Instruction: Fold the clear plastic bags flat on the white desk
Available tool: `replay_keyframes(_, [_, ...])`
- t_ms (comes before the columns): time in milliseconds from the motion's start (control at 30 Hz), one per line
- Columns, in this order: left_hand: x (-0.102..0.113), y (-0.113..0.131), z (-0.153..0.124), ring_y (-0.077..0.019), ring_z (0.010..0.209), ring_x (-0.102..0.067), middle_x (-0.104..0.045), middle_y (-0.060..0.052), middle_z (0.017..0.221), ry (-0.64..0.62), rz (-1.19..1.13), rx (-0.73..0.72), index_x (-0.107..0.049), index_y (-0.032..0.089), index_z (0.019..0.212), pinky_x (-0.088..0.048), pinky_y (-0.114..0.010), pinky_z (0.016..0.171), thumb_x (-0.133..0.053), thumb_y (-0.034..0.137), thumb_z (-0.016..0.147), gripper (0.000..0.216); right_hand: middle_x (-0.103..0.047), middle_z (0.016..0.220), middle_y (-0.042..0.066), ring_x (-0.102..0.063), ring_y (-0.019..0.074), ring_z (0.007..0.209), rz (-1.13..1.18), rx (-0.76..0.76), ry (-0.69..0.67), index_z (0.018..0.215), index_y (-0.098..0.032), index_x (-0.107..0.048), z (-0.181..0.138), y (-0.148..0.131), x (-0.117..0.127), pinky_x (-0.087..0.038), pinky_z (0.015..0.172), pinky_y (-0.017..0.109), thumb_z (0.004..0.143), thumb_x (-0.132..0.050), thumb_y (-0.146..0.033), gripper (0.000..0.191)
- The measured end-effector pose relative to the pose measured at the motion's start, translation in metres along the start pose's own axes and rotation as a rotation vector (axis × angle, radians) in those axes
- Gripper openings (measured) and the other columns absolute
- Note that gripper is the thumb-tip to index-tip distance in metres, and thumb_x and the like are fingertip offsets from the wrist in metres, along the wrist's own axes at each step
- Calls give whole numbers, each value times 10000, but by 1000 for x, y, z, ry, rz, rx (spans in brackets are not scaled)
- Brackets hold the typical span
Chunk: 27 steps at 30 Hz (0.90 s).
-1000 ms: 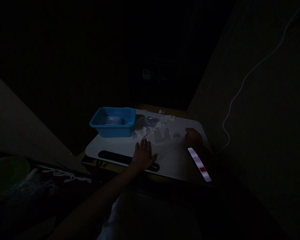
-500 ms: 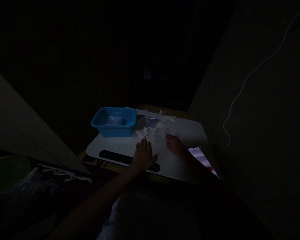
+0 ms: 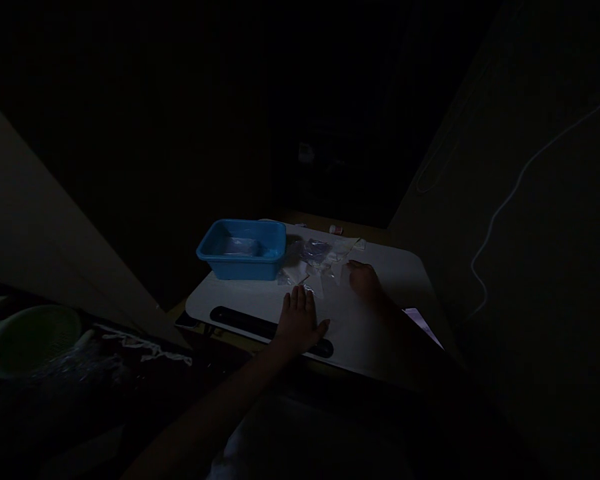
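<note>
The white low table (image 3: 390, 333) is dimly lit. Near its front edge my left hand (image 3: 300, 320) lies flat, fingers stretched and thumb out, partly over a long black strip (image 3: 245, 321). My right hand (image 3: 365, 281) is at the table's right middle, its fingers curled together; anything in them is too dark to make out. Just left of its fingertips lie crumpled clear plastic wrappers (image 3: 316, 252) and a pale, translucent flat piece (image 3: 337, 272). A blue plastic basin (image 3: 247, 270) stands at the table's left, with something clear or whitish inside.
A lit phone (image 3: 423, 325) lies at the right edge, partly behind my right forearm. Past the far edge is a small white and red container (image 3: 335, 229). A green basket (image 3: 33, 340) is at lower left. A white cable (image 3: 500, 207) hangs along the right wall.
The view has shifted slightly left. My right hand has moved a little away and its fingers have curled in; clear rounded pieces beside it no longer show. My left hand stays flat.
</note>
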<state>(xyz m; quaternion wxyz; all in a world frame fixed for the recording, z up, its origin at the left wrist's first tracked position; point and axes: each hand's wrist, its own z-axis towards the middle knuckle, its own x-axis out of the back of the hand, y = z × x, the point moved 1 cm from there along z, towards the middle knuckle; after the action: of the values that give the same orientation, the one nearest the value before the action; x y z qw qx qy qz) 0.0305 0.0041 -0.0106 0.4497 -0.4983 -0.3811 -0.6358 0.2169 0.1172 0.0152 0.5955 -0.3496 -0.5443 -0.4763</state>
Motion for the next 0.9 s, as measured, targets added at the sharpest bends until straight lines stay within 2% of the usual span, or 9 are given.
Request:
replay_keyframes(300, [3,1,2,-351,1289,-213,-292,-256,1366,-18,2,0,-317,-17,1307,-193,-466,1014,-321,565,811,764,-578,1184,75,-521,149,1088,140,272,105,1094,-144,-592,-54,-37,9,-348,960,294,739,-394,-46,418])
replay_keyframes(500, [6,1,2,-335,1290,-222,-296,-237,1372,-34,0,-65,-330,27,1311,-198,-513,998,-299,575,815,740,-583,1179,65,-531,149,1077,202,435,79,1086,-165,-593,-64,-60,11,-362,940,309,724,-421,-46,418])
replay_keyframes(733, [3,0,2,-314,1300,-206,-279,-220,1386,-45,-13,-57,-316,22,1317,-175,-494,1019,-304,605,793,784,-563,1206,70,-489,160,1132,167,456,73,1118,-170,-573,-58,-63,9,-348,951,330,732,-426,-53,430])
replay_keyframes(900, [6,0,1,-315,1305,-194,-271,-227,1386,-64,-16,-50,-320,13,1314,-175,-492,1021,-308,604,792,789,-555,1211,96,-487,163,1133,101,359,34,1127,-130,-562,-47,-58,6,-350,953,317,750,-395,-57,419])
